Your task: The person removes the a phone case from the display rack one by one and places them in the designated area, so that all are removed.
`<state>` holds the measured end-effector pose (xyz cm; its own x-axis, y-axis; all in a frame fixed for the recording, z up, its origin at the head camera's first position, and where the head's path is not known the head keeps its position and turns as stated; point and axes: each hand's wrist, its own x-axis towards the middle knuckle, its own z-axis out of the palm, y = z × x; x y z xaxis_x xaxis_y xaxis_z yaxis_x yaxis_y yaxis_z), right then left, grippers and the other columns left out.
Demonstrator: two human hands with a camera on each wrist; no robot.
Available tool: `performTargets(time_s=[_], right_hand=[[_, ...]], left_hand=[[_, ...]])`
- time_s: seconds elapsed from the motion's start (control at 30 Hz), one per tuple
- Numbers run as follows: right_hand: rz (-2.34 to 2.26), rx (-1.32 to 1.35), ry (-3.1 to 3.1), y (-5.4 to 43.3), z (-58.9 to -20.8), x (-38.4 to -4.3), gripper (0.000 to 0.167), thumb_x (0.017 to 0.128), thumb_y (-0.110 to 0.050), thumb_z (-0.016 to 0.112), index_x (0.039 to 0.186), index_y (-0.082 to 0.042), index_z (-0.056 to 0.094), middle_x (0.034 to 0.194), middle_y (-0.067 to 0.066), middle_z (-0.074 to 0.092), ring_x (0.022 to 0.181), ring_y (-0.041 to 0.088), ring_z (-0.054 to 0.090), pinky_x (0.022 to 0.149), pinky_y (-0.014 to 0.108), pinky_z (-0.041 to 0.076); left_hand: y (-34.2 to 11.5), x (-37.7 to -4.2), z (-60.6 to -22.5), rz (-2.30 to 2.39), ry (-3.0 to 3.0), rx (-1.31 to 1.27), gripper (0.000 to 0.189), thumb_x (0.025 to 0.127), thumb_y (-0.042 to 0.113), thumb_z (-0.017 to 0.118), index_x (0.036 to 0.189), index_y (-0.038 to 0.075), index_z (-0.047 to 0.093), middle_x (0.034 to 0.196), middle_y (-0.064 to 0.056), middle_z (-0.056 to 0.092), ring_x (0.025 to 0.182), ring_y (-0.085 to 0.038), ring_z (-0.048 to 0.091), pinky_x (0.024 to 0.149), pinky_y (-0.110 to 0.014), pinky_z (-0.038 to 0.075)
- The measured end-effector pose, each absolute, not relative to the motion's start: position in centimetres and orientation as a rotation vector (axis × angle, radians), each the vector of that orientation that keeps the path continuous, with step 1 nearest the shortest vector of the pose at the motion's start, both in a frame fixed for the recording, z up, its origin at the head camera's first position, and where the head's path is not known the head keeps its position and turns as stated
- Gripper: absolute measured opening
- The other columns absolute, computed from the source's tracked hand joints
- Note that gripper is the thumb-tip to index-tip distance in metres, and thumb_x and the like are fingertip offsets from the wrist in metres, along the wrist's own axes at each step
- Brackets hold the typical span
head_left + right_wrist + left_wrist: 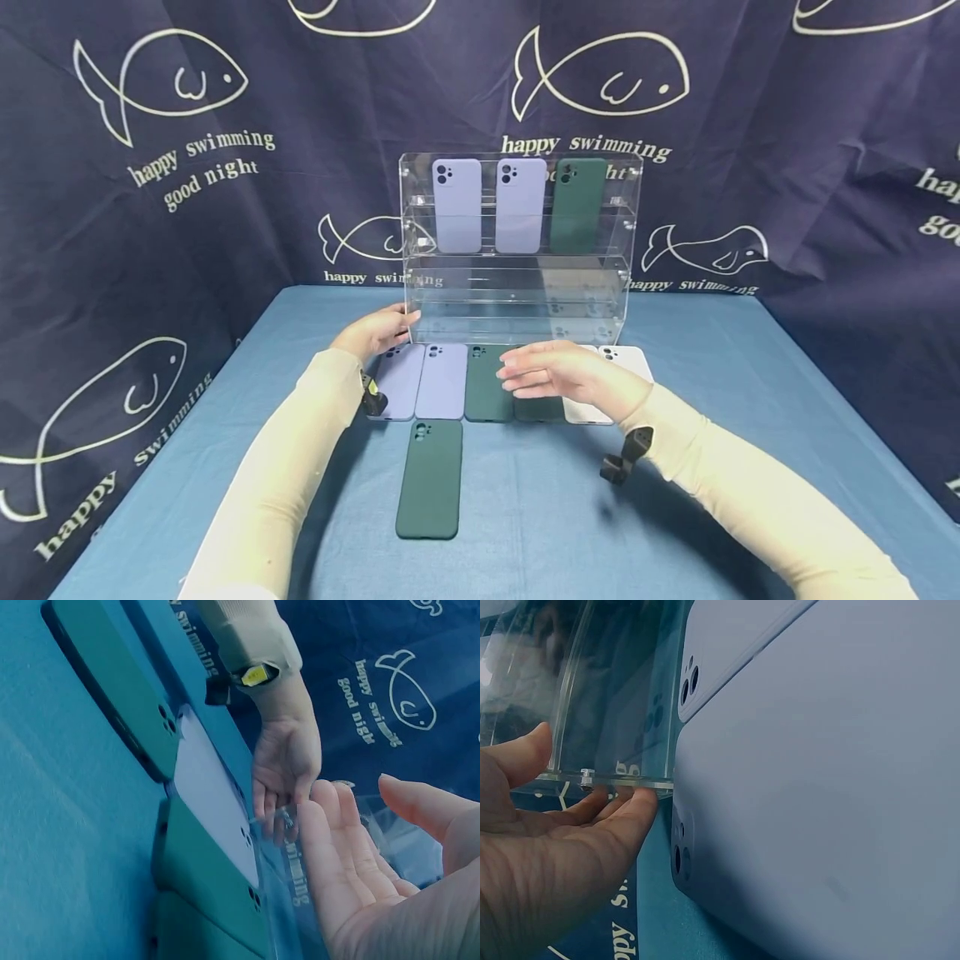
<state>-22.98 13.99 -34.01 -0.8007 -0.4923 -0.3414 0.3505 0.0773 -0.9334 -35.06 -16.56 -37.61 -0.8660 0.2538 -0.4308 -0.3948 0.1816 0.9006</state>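
My left hand (378, 331) touches the left side panel of a clear acrylic display stand (513, 283). In the left wrist view its fingers lie against the panel's outside, the thumb (531, 754) raised. My right hand (555, 372) hovers with extended fingers above the row of phone cases before the stand, holding nothing. That row has lilac cases (444, 382) at left, dark green cases (489, 392) in the middle and white cases (628, 360) at right, partly hidden by the hand. One green phone case (430, 479) lies alone nearer me.
On the stand's upper tier lean two lilac phone cases (457, 208) and a green phone case (578, 208). A blue cloth (540, 517) covers the table. Behind hangs a dark blue curtain (420, 100) with fish outlines and lettering.
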Motion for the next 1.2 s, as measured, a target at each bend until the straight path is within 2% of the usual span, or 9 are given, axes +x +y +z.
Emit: performTargets(time_s=[0.33,0.47,0.6,0.77,1.0,1.2], right_hand=[[-1.933,-0.159,1.728,16.5,-32.0,-23.5,0.029,0.097,-0.004,0.055,0.125,0.0,0.053,0.097,0.002,0.074,0.091,0.016,0.071,0.09,0.032,0.059],[-2.036,-0.182,1.69,17.9,-30.7,-23.6,0.018,0.099,-0.004,0.052,0.112,-0.007,0.063,0.096,0.003,0.075,0.09,0.016,0.072,0.086,0.03,0.061],[-2.087,-0.193,1.67,18.9,-29.5,-23.9,0.02,0.1,-0.006,0.051,0.101,-0.014,0.069,0.096,0.003,0.075,0.089,0.016,0.072,0.084,0.029,0.061],[-2.131,-0.179,1.641,19.8,-28.3,-24.2,0.017,0.1,-0.004,0.051,0.105,-0.01,0.066,0.097,0.005,0.075,0.09,0.017,0.073,0.086,0.03,0.061],[-2.163,-0.136,1.659,20.7,-27.0,-24.9,0.018,0.099,-0.006,0.052,0.117,-0.006,0.054,0.098,0.005,0.075,0.093,0.016,0.072,0.091,0.03,0.059],[-2.158,-0.124,1.696,21.0,-26.0,-25.3,0.014,0.098,-0.008,0.056,0.11,-0.01,0.061,0.097,0.003,0.075,0.094,0.015,0.071,0.087,0.027,0.06]], left_hand=[[-16.5,-35.4,-38.2,1.739,1.971,-0.113,0.066,0.105,0.02,0.041,0.157,0.01,0.001,0.164,-0.01,0.007,0.151,-0.024,0.007,0.126,-0.037,0.016],[-16.5,-35.3,-38.1,1.737,1.967,-0.108,0.066,0.105,0.02,0.04,0.157,0.01,0.001,0.164,-0.01,0.007,0.151,-0.024,0.007,0.126,-0.037,0.016],[-16.6,-35.2,-37.9,1.721,1.979,-0.107,0.067,0.105,0.022,0.04,0.157,0.011,-0.001,0.164,-0.009,0.005,0.151,-0.024,0.007,0.126,-0.037,0.017],[-16.6,-35.3,-37.8,1.716,1.987,-0.109,0.068,0.105,0.023,0.04,0.157,0.011,-0.002,0.164,-0.008,0.005,0.151,-0.024,0.007,0.126,-0.037,0.017],[-16.5,-35.4,-38.1,1.751,1.955,-0.125,0.067,0.105,0.021,0.042,0.157,0.011,0.001,0.164,-0.008,0.007,0.151,-0.024,0.01,0.126,-0.036,0.018],[-16.7,-35.2,-38.2,1.749,1.966,-0.133,0.067,0.105,0.022,0.041,0.157,0.012,-0.001,0.164,-0.008,0.006,0.151,-0.024,0.01,0.126,-0.036,0.017]])
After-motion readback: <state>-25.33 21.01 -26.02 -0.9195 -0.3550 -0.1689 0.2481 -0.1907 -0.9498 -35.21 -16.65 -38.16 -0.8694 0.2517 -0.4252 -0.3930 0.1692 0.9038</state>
